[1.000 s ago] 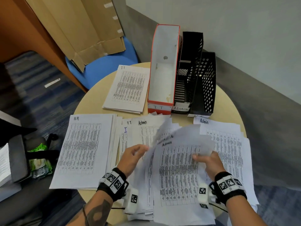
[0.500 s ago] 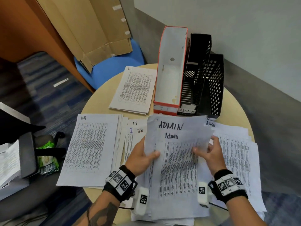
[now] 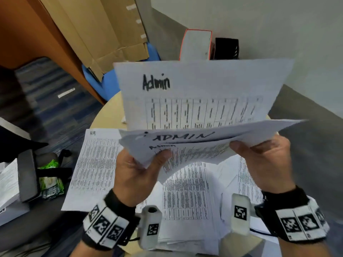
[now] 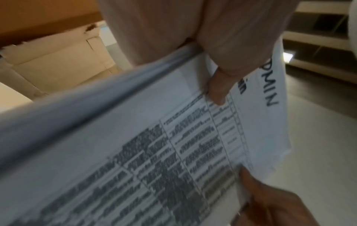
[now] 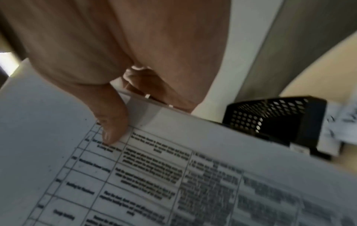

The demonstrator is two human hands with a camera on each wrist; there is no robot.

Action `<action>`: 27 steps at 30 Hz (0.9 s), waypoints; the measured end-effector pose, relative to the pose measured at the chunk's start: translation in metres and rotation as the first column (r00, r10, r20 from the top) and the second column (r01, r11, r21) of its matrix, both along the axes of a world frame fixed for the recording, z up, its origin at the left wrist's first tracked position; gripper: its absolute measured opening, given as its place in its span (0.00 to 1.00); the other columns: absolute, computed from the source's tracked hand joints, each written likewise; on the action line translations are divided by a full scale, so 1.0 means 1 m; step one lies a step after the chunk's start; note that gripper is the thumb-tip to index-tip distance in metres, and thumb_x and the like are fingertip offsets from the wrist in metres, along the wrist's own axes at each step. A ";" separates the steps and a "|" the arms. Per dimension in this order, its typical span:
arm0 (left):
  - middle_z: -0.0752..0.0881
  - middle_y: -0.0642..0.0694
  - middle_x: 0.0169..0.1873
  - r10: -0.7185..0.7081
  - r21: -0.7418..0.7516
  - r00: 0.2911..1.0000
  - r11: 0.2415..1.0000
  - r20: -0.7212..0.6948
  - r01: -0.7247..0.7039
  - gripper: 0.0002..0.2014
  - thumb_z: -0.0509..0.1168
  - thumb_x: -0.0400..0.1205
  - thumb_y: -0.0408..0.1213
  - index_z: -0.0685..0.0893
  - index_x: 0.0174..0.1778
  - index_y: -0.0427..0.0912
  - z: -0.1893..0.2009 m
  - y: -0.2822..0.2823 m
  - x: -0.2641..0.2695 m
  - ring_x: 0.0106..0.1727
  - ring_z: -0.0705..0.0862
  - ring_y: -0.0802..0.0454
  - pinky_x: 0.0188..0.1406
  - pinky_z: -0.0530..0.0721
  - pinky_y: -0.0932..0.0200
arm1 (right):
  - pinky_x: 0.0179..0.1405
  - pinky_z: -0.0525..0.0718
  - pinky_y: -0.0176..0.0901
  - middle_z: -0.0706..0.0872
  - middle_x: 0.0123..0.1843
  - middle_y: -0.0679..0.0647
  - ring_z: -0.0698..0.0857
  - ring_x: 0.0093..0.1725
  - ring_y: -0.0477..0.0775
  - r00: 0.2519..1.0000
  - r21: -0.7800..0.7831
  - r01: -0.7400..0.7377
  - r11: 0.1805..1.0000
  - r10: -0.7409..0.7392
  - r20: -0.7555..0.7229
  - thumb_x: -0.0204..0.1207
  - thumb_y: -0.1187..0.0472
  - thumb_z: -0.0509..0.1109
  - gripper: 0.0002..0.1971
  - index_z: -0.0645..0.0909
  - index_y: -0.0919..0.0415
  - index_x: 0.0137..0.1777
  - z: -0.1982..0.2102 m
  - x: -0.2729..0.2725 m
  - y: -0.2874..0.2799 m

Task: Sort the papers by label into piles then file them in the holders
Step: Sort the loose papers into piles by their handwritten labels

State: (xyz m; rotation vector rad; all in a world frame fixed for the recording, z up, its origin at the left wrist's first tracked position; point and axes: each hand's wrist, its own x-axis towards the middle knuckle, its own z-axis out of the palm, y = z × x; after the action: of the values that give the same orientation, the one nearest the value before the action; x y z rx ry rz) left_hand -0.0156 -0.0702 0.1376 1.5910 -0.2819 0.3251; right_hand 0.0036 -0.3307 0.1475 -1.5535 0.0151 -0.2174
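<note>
I hold a stack of Admin papers (image 3: 200, 101) up off the table with both hands. My left hand (image 3: 141, 169) grips its left edge, thumb on top (image 4: 216, 91). My right hand (image 3: 259, 160) pinches the right edge, thumb on the printed table (image 5: 112, 131). The sheets (image 4: 135, 152) fan apart, the rear one upright with "Admin" written on it. The red holder (image 3: 196, 45) and a black holder (image 3: 226, 48) peek above the stack; a black mesh holder (image 5: 274, 119) shows in the right wrist view. An HR pile (image 3: 94, 164) lies at left on the table.
More loose papers (image 3: 185, 190) lie under my hands on the round table (image 3: 109, 112). A blue chair (image 3: 104, 84) with cardboard (image 3: 104, 34) stands behind left. A dark office chair (image 3: 27, 175) with a green packet (image 3: 50, 179) sits at left.
The Admin stack has risen from the table to chest height and tilted up, now hiding most of the holders and the IT pile. Both hands came up with it.
</note>
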 end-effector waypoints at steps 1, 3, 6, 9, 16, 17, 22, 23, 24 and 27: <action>0.94 0.58 0.55 -0.002 0.002 0.999 1.000 -0.044 0.002 0.19 0.75 0.77 0.27 0.92 0.59 0.53 -0.005 0.005 0.003 0.56 0.93 0.52 0.54 0.92 0.57 | 0.39 0.87 0.30 0.94 0.38 0.40 0.91 0.37 0.38 1.000 -0.026 -0.006 1.000 0.006 -0.011 0.67 0.78 0.78 0.17 0.93 0.53 0.40 -0.001 -0.002 0.001; 0.94 0.57 0.53 -0.013 0.031 0.987 0.999 -0.158 0.018 0.17 0.74 0.80 0.33 0.92 0.56 0.63 -0.023 0.013 0.012 0.55 0.93 0.51 0.53 0.93 0.52 | 0.39 0.87 0.31 0.94 0.38 0.41 0.92 0.37 0.40 0.996 -0.058 -0.054 0.997 0.050 -0.073 0.66 0.74 0.80 0.14 0.94 0.52 0.37 -0.015 -0.001 0.004; 0.94 0.55 0.51 -0.053 0.055 0.947 0.996 -0.316 0.074 0.12 0.73 0.80 0.33 0.91 0.53 0.58 -0.055 0.012 0.019 0.53 0.93 0.52 0.51 0.93 0.50 | 0.39 0.86 0.31 0.94 0.38 0.41 0.91 0.38 0.41 0.968 -0.091 -0.101 0.991 0.077 -0.241 0.69 0.78 0.80 0.16 0.91 0.53 0.39 -0.056 0.003 0.006; 0.94 0.60 0.51 -0.056 0.089 0.919 0.991 -0.391 0.099 0.15 0.74 0.81 0.28 0.87 0.54 0.55 -0.073 0.005 0.018 0.54 0.92 0.57 0.48 0.91 0.62 | 0.38 0.82 0.22 0.92 0.39 0.40 0.89 0.38 0.31 0.934 -0.133 -0.086 0.987 0.034 -0.356 0.72 0.70 0.82 0.14 0.85 0.50 0.46 -0.081 -0.003 0.015; 0.94 0.58 0.50 -0.038 0.028 0.932 0.998 -0.360 0.052 0.14 0.77 0.76 0.35 0.89 0.56 0.48 -0.059 -0.002 0.006 0.52 0.93 0.58 0.47 0.90 0.65 | 0.39 0.79 0.19 0.91 0.35 0.30 0.88 0.39 0.28 0.956 -0.137 -0.021 0.990 -0.020 -0.292 0.73 0.68 0.80 0.12 0.84 0.52 0.46 -0.080 -0.018 0.007; 0.94 0.59 0.50 -0.054 0.042 0.938 0.996 -0.343 0.073 0.14 0.77 0.75 0.35 0.89 0.56 0.48 -0.054 0.001 0.006 0.53 0.93 0.57 0.48 0.90 0.64 | 0.40 0.78 0.19 0.90 0.34 0.30 0.88 0.38 0.27 0.962 -0.176 -0.045 0.983 -0.005 -0.272 0.73 0.68 0.80 0.11 0.85 0.51 0.44 -0.075 -0.019 0.004; 0.93 0.50 0.59 -0.137 -0.032 0.957 0.991 -0.255 0.133 0.17 0.73 0.80 0.27 0.90 0.64 0.44 -0.032 0.008 0.020 0.63 0.91 0.48 0.62 0.89 0.54 | 0.38 0.84 0.30 0.93 0.37 0.47 0.88 0.37 0.44 0.964 -0.206 -0.094 0.974 0.037 -0.265 0.77 0.73 0.76 0.11 0.89 0.55 0.42 -0.077 -0.018 -0.011; 0.93 0.50 0.60 -0.148 -0.038 0.963 0.989 -0.225 0.143 0.18 0.72 0.81 0.26 0.90 0.65 0.46 -0.028 0.007 0.022 0.65 0.90 0.47 0.64 0.88 0.52 | 0.39 0.84 0.29 0.93 0.38 0.47 0.89 0.38 0.44 0.963 -0.200 -0.086 0.976 0.031 -0.267 0.77 0.74 0.76 0.11 0.89 0.56 0.42 -0.077 -0.018 -0.012; 0.92 0.50 0.61 -0.162 -0.037 0.968 0.987 -0.194 0.158 0.19 0.73 0.81 0.26 0.90 0.66 0.47 -0.024 0.007 0.024 0.66 0.89 0.46 0.66 0.87 0.49 | 0.40 0.85 0.29 0.93 0.38 0.45 0.89 0.39 0.44 0.964 -0.188 -0.077 0.979 0.025 -0.264 0.77 0.74 0.76 0.10 0.89 0.57 0.43 -0.080 -0.018 -0.012; 0.90 0.56 0.65 -0.219 0.000 0.955 0.975 -0.200 0.223 0.28 0.79 0.75 0.32 0.85 0.74 0.41 -0.021 0.007 0.026 0.68 0.88 0.50 0.67 0.86 0.54 | 0.42 0.85 0.29 0.94 0.40 0.44 0.92 0.42 0.41 0.973 -0.135 -0.015 0.991 -0.017 -0.231 0.75 0.70 0.78 0.08 0.90 0.55 0.47 -0.084 -0.019 -0.014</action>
State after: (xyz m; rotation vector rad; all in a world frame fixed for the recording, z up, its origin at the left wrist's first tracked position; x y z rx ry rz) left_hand 0.0104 -0.0631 0.1162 1.5833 -0.3067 -0.0107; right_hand -0.0155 -0.3442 0.0633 -1.7076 0.1879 -0.0371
